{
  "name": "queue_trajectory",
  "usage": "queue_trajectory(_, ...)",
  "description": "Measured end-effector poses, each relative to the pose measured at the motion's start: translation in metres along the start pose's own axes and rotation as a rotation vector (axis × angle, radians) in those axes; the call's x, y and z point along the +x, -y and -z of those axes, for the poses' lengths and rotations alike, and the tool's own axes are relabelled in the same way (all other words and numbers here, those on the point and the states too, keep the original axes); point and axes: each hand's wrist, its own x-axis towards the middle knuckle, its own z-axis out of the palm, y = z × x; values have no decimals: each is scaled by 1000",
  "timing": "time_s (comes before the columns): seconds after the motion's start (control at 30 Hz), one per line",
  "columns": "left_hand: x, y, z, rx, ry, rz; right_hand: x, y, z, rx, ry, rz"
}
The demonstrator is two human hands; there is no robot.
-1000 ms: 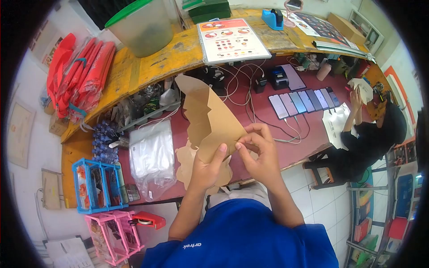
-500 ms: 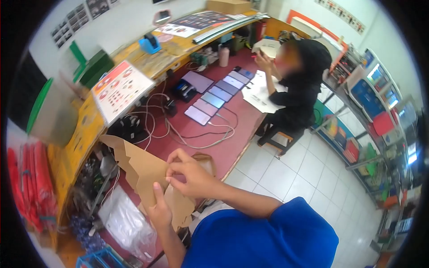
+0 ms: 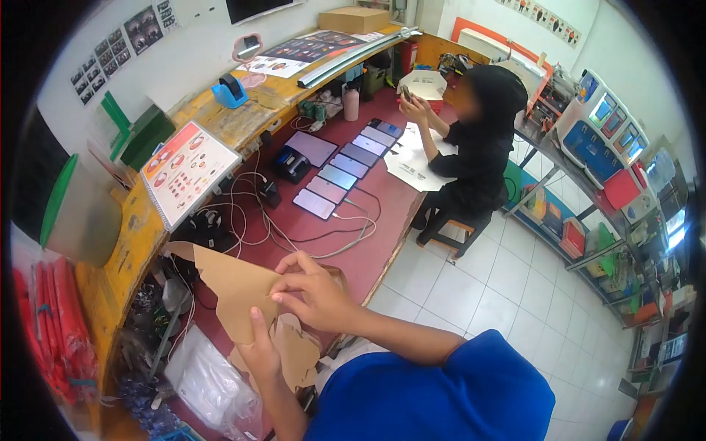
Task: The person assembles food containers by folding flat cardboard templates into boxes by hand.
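Note:
A flat sheet of brown cardboard (image 3: pixel 234 283) with cut edges is held up in front of me. My left hand (image 3: pixel 261 351) grips its lower edge, the thumb lying on the near face and the other fingers hidden behind. At the sheet's right edge, my right hand (image 3: pixel 312 292) has thumb and fingertips pinched together on the board. Whether a small loose bit is between those fingertips is too small to tell. Below my hands lie more cut brown cardboard pieces (image 3: pixel 298 356), partly covered by my left hand and wrist.
Several phones (image 3: pixel 338 176) lie in a row on the red table (image 3: pixel 382 239), with white cables beside them. Clear plastic bags (image 3: pixel 209 375) lie at lower left. A co-worker in black (image 3: pixel 482 147) sits beyond, near white card sheets (image 3: pixel 412 165). Shelves (image 3: pixel 581 242) stand at right.
The view has shifted slightly. The cardboard sheet has turned a little, showing a smoother face and less of its jagged edge. Both my hands stay on it. The co-worker's hands have moved slightly.

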Motion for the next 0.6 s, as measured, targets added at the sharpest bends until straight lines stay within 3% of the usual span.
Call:
queue_trajectory(0.07, -2, -1, -1, -90, -14, -17, -1, 11, 6, 65, -3, -125)
queue_trajectory(0.27, -7, 0, -2, -18, -62, -72, -6, -1, -1, 58, -16, -47)
queue_trajectory(0.4, -12, -8, -13, 275, -71, -50, 0, 10, 4, 27, 10, -174)
queue_trajectory(0.47, -12, -7, -16, 382, -135, 6, 1, 8, -5, -33, -90, -28)
queue_trajectory(0.53, -5, 6, -13, 21, -57, 14, 9, 0, 1, -78, -110, 12)
queue_trajectory(0.6, 2, 8, -7, -37, -127, 89, 10, -9, -14, -30, -89, 7)
